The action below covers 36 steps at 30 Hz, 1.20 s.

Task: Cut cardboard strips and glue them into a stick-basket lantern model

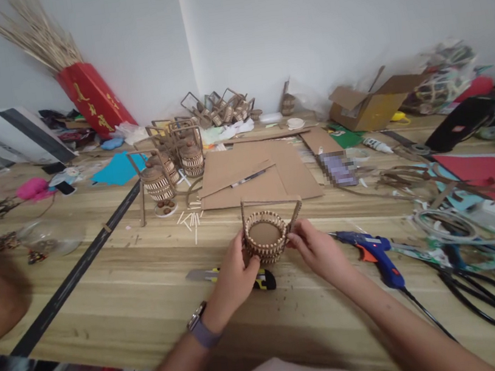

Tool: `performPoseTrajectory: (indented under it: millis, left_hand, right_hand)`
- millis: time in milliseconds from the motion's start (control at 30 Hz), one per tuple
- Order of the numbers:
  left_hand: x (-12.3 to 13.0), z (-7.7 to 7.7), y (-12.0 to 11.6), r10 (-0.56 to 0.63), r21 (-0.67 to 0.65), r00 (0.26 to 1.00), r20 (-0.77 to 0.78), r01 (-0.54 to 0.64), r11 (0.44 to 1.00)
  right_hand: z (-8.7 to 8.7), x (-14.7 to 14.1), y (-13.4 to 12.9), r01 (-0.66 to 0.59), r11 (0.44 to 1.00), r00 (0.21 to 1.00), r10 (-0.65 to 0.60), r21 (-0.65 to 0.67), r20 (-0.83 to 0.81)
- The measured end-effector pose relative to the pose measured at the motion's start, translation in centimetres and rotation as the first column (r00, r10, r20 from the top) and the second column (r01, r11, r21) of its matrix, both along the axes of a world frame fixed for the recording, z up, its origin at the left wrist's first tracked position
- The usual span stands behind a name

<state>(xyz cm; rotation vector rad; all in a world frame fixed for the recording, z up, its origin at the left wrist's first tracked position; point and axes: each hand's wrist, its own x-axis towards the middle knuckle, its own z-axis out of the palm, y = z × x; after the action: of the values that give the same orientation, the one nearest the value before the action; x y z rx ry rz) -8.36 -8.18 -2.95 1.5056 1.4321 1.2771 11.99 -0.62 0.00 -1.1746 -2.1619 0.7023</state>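
On pale striped wood (145, 310), one small round brown-and-cream basket (267, 250) is pinched by left (235, 267) and right hands' (311, 244) nearly closed fingers.

1. The single view is taken from the head, above the surface (154, 309).
2. It is aimed forward and tilted down; the wall (276, 34) is included beyond.
3. The left hand (235, 267) and right hand (314, 247) are framed within arm's reach.
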Motion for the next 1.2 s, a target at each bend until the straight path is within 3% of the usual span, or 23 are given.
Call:
performPoseTrajectory:
  millis: [500, 833, 1033, 1200]
  left_hand:
    - [0.4, -0.1, 0.4, 0.024, 0.015, 0.999, -0.031, -0.024, 1.000]
    - [0.7, 0.6, 0.4, 0.049, -0.006, 0.999, -0.019, -0.049, 0.999]
    - [0.7, 1.0, 0.7, 0.005, -0.006, 1.000, 0.014, -0.005, 1.000]
    - [0.7, 1.4, 1.7, 0.064, -0.055, 0.996, -0.058, -0.067, 0.996]
  right_hand:
    - [0.2, -0.1, -0.1, 0.023, 1.000, 1.000, -0.023, 0.015, -0.005]
    - [0.0, -0.1, -0.2, 0.021, 1.000, 0.998, -0.021, -0.009, -0.051]
    - [-0.3, -0.3, -0.3, 0.012, 0.998, 0.993, -0.018, -0.059, -0.113]
    - [-0.6, -0.5, -0.3, 0.044, 0.995, 0.987, -0.057, -0.088, -0.148]
